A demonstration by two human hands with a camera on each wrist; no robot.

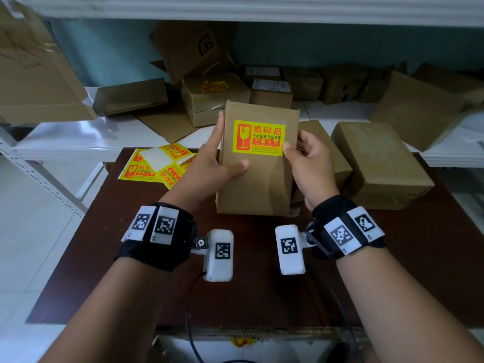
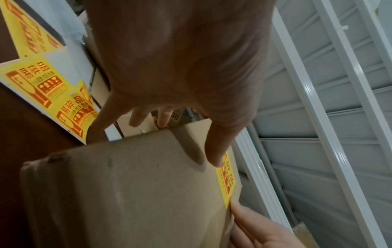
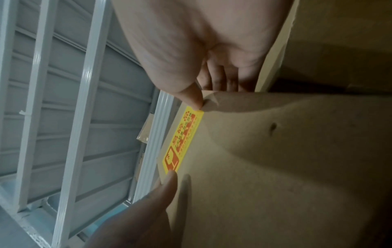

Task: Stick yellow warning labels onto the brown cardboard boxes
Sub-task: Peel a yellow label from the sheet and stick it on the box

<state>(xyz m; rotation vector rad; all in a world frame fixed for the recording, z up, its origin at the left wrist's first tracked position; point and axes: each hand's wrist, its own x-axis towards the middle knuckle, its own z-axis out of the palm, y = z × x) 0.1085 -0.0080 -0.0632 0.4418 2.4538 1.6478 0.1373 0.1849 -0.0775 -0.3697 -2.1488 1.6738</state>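
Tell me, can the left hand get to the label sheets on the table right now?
Probably not yet: the left hand grips the box. The label sheets lie just to its left, nothing between, so once it lets go, likely yes.

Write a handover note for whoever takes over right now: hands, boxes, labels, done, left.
Left hand: grips the held box by its left edge, thumb on the front face.
Right hand: grips the right edge, thumb at the corner of the yellow label.
Held box stands tilted up off the brown table, label on its face.
Done: this box is labelled; one box on the shelf also carries a label.
Left: two plain boxes on the table at right.
Spare label sheets lie at the table's far left.
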